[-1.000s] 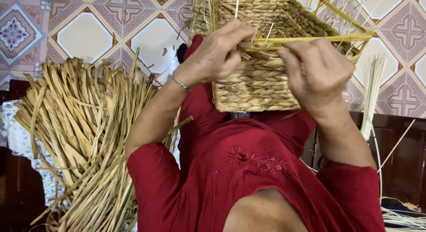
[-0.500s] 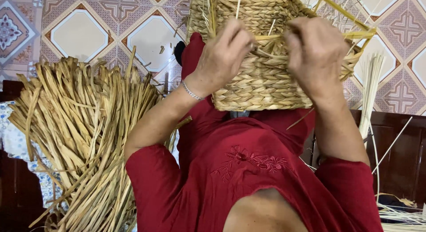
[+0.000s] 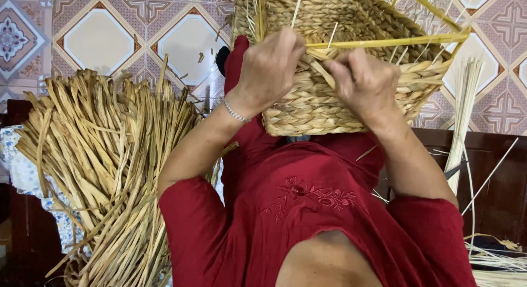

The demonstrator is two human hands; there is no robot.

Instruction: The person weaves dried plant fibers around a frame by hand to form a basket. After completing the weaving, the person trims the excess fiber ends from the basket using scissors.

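A red garment (image 3: 307, 210) covers the lap nearest the camera. Above it, the left hand (image 3: 272, 67) and right hand (image 3: 365, 81) both clench the rim of a woven basket (image 3: 329, 100) resting there. Dried reeds (image 3: 110, 166) pile left; tiled floor (image 3: 137, 29) lies beyond.
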